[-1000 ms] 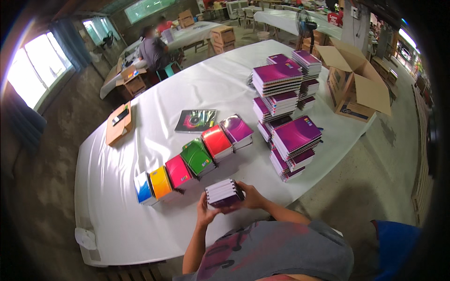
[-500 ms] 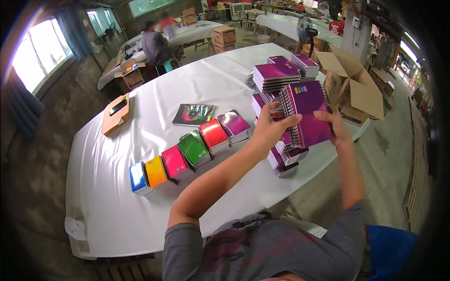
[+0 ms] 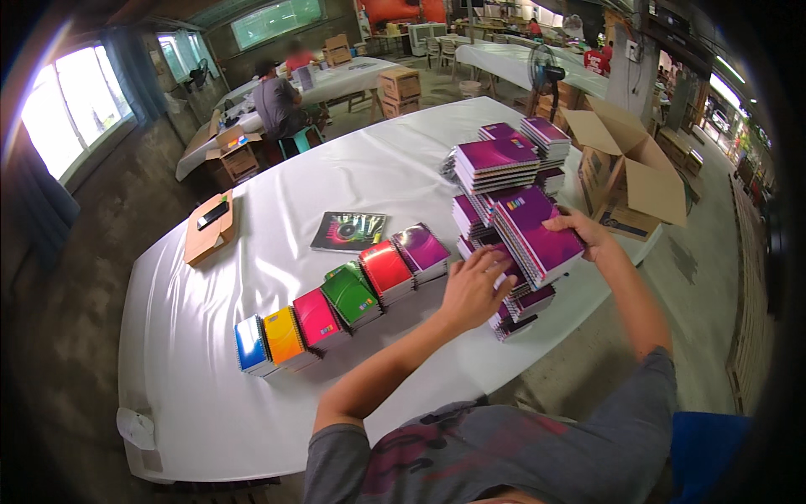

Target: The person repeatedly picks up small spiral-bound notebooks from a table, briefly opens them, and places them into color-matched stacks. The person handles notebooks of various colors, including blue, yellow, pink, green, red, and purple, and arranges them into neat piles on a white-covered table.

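A small stack of purple spiral notebooks is tilted above the purple piles on the table. My right hand grips its right edge, thumb on the top cover and the other fingers hidden underneath. My left hand is at the lower left of that stack, its fingers apart and against or just over the notebooks below; contact is hard to tell. Behind stand more purple notebook piles. To the left runs a slanting row of notebook piles: purple, red, green, pink, yellow and blue.
A dark printed notebook lies flat on the white-covered table. A phone rests on a cardboard piece at the left. An open carton and a fan stand beyond the right side. Another person sits farther back.
My left hand has let go of the held stack's spiral edge and moved down and left. The stack, still in my right hand, has tilted and lowered slightly.
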The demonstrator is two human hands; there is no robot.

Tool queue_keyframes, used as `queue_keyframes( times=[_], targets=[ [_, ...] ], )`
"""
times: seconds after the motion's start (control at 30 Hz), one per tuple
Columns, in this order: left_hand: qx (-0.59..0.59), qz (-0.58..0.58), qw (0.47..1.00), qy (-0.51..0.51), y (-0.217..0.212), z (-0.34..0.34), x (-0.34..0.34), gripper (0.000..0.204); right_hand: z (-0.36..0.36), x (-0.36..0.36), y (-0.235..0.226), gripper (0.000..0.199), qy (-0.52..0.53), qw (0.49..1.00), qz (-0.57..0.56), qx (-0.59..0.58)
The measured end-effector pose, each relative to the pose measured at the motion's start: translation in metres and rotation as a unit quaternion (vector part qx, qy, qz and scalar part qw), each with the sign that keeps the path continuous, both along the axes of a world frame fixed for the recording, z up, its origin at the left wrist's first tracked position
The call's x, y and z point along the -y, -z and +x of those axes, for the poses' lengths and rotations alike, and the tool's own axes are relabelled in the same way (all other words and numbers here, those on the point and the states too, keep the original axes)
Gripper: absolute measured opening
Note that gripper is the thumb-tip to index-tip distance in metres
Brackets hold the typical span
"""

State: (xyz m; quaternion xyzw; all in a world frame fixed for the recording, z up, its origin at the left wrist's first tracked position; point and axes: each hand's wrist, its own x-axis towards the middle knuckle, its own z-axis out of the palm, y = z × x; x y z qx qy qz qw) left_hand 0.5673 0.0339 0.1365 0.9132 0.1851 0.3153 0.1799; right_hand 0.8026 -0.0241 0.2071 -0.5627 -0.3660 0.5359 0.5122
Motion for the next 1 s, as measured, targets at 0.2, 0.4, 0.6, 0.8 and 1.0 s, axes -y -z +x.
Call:
queue_keyframes(
  times=[0.2,0.4,0.6,0.8,1.0],
  targets=[
    [-0.034,0.030,0.999,0.003,0.012,0.011,-0.003,0.024,0.002,-0.006,0.000,0.053,-0.015,0.996,-0.080,0.024],
    [-0.081,0.044,0.996,0.000,0.005,0.005,0.000,0.023,-0.009,-0.012,-0.010,0.039,-0.040,0.987,-0.102,0.121],
    [-0.068,0.039,0.997,0.027,0.005,0.007,-0.003,0.030,-0.008,-0.008,-0.006,0.033,-0.025,0.983,-0.112,0.145],
    [-0.092,0.022,0.995,0.039,-0.005,0.007,-0.008,0.033,-0.001,0.000,0.004,0.038,-0.030,0.995,-0.050,0.082],
    [-0.098,0.028,0.994,0.030,0.001,0.000,-0.008,0.043,0.019,0.001,0.021,0.049,-0.021,1.000,0.020,0.011]
  ],
)
